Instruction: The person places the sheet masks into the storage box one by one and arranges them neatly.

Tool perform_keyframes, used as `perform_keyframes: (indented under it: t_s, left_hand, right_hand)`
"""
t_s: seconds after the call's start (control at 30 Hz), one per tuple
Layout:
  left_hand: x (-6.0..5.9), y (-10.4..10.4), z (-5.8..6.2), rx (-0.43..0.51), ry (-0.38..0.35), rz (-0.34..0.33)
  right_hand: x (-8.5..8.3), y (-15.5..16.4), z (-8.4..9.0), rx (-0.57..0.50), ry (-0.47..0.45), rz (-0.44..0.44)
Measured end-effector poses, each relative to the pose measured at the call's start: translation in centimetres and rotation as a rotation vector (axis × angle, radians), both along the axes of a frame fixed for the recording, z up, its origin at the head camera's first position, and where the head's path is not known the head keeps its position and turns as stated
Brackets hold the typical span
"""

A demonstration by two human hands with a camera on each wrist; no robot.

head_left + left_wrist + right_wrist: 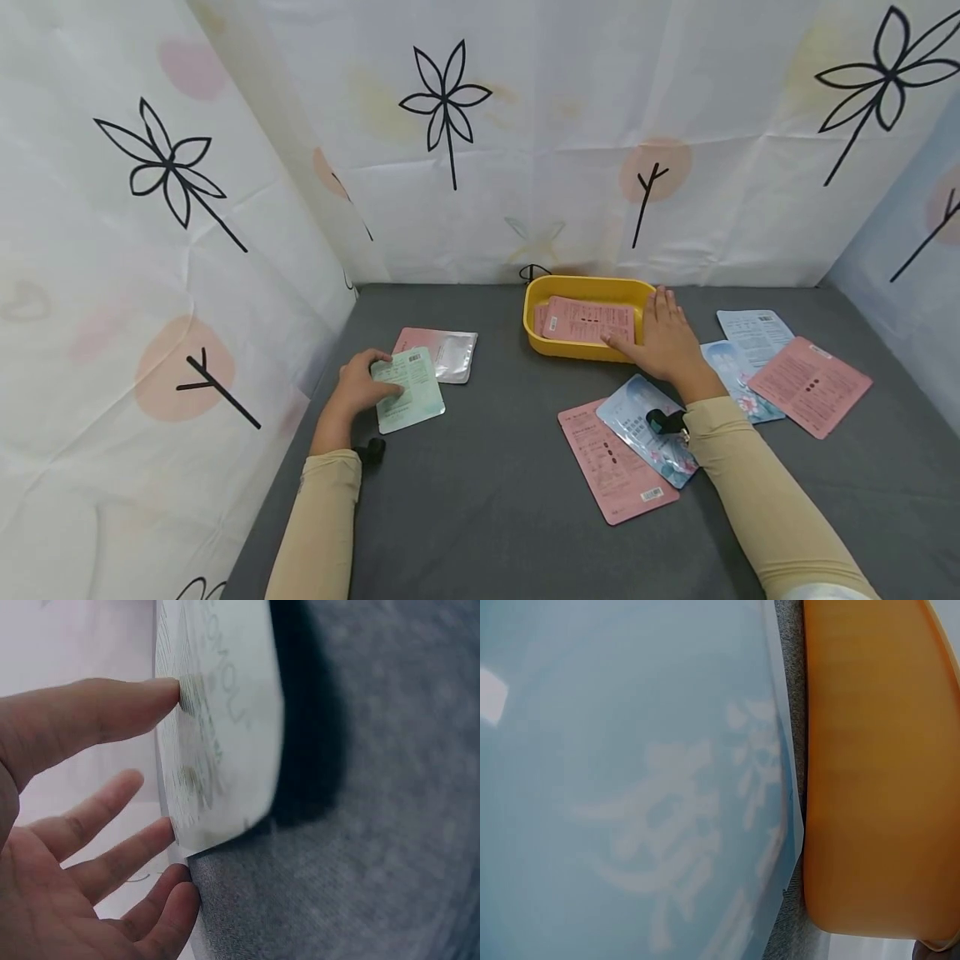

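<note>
My left hand (375, 379) holds a pale green sachet (410, 390) by its left edge, low over the grey mat. In the left wrist view my thumb (112, 712) presses its printed face (225, 727) and my other fingers (150, 847) lie under the raised edge. My right hand (654, 335) lies flat over the front right rim of a yellow tray (577, 290). Its straight fingertips touch the pink sachet (588, 321) lying on top in the tray. The right wrist view shows only a blue sachet (630, 787) beside the tray wall (877, 765).
A pink and silver sachet (446, 350) lies just behind the green one. Near my right forearm lie a pink sachet (611, 471) and a blue one (645, 425). More blue sachets (753, 332) and a pink one (810, 385) lie at the right. Patterned sheets wall the mat.
</note>
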State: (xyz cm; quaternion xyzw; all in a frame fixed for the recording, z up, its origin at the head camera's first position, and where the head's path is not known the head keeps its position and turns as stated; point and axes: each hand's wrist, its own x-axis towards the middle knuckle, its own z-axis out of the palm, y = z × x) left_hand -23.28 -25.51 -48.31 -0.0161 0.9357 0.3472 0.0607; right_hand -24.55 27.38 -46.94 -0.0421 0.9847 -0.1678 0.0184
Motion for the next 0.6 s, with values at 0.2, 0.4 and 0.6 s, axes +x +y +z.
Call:
perform_keyframes:
  t_s: [0.2,0.4,0.6]
  left_hand:
    - [0.06,0.29,0.42,0.005,0.006,0.012]
    - [0.36,0.32,0.50,0.033,0.000,0.000]
    - [0.47,0.44,0.57,0.057,-0.042,-0.011]
  right_hand:
    - [-0.09,0.10,-0.07,0.005,0.000,0.001]
    - [-0.11,0.04,-0.07,0.003,-0.002,0.004]
    - [-0.07,0.04,-0.02,0.001,0.000,0.003]
